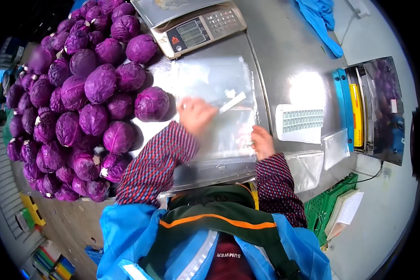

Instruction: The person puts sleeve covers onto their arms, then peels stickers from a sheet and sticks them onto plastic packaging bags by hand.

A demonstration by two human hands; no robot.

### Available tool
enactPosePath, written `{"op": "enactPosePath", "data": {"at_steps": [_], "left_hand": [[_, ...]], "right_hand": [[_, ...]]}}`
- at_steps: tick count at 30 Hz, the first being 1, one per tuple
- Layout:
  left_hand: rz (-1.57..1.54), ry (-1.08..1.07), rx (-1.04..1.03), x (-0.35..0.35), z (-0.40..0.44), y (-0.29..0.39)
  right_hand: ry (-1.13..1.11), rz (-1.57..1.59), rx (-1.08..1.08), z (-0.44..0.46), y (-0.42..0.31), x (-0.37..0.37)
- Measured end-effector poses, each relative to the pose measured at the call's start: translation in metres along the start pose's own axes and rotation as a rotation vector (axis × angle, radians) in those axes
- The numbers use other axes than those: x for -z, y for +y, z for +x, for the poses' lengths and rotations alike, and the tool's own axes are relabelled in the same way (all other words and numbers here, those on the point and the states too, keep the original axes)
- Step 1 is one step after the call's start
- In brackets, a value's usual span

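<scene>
A stack of clear plastic bags (210, 77) lies flat on the metal table in front of me. My left hand (197, 115) is over the middle of the bags, its fingers smeared by motion, so I cannot tell whether it grips anything. At the right edge of the stack, my right hand (262, 142) has its fingers curled and pinched on a bag's edge. A small white paper strip (232, 102) rests on the bags between the hands. The nearest red cabbage (152, 104) sits just left of the stack.
A large heap of red cabbages (79, 93) fills the table's left side. A digital scale (198, 30) stands behind the bags. To the right are a label sheet (299, 122), more clear bags (303, 168) and a box holding a yellow roll (356, 114). A green crate (319, 205) stands below.
</scene>
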State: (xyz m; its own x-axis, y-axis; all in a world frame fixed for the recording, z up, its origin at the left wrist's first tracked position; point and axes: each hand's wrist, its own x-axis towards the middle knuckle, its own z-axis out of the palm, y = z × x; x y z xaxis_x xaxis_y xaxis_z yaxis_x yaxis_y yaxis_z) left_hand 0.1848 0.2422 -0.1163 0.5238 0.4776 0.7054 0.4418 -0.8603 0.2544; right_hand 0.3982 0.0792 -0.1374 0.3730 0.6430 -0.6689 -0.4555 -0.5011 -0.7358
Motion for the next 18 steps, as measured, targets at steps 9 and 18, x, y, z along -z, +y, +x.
{"op": "enactPosePath", "data": {"at_steps": [9, 18], "left_hand": [[-0.135, -0.334, -0.086, 0.089, -0.091, 0.038], [-0.331, -0.912, 0.089, 0.034, -0.083, -0.025]], "right_hand": [[-0.159, -0.039, 0.217, -0.037, -0.069, 0.002], [0.239, -1.314, 1.092, 0.042, -0.005, -0.040]]}}
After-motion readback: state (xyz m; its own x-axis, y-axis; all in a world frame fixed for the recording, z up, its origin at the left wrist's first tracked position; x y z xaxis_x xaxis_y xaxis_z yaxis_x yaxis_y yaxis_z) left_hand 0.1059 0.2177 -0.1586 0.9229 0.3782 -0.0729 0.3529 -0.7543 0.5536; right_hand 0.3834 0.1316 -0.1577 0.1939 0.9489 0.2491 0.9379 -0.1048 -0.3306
